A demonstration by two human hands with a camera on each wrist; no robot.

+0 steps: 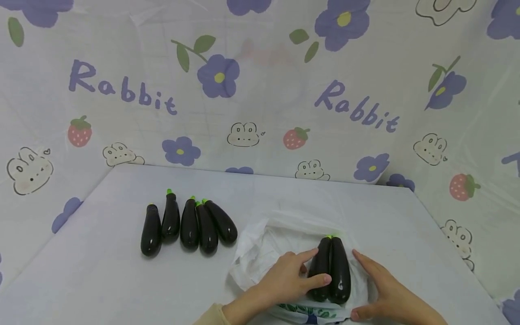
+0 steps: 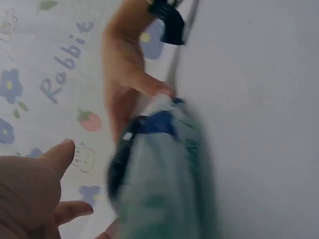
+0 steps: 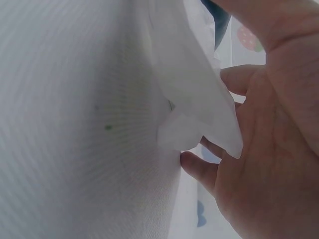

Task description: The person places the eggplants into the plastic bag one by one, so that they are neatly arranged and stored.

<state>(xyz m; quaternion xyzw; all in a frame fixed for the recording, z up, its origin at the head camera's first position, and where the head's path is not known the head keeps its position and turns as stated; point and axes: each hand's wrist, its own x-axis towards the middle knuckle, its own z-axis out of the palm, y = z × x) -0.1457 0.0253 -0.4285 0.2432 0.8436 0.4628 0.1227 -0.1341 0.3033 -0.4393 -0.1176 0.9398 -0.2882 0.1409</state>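
Observation:
Two dark, glossy eggplants (image 1: pixel 340 271) lie side by side on a spread white plastic bag (image 1: pixel 270 246), green stem ends pointing away. My left hand (image 1: pixel 284 277) is over the left one, thumb across its lower half and index finger beside its upper part. In the left wrist view that hand (image 2: pixel 30 194) has its fingers spread apart. My right hand (image 1: pixel 386 289) stands at the bag's right side, thumb and fingers wide apart, thumb tip right at the front edge. The right wrist view has white plastic (image 3: pixel 194 94) lying against this hand's (image 3: pixel 269 129) fingers.
Several more eggplants (image 1: pixel 190 224) lie in a loose row on the white table (image 1: pixel 101 280), left of the bag. A patterned cloth (image 1: pixel 260 90) with rabbits and flowers hangs behind the table and along its sides. Green and blue print (image 1: pixel 300 310) marks the bag's near part.

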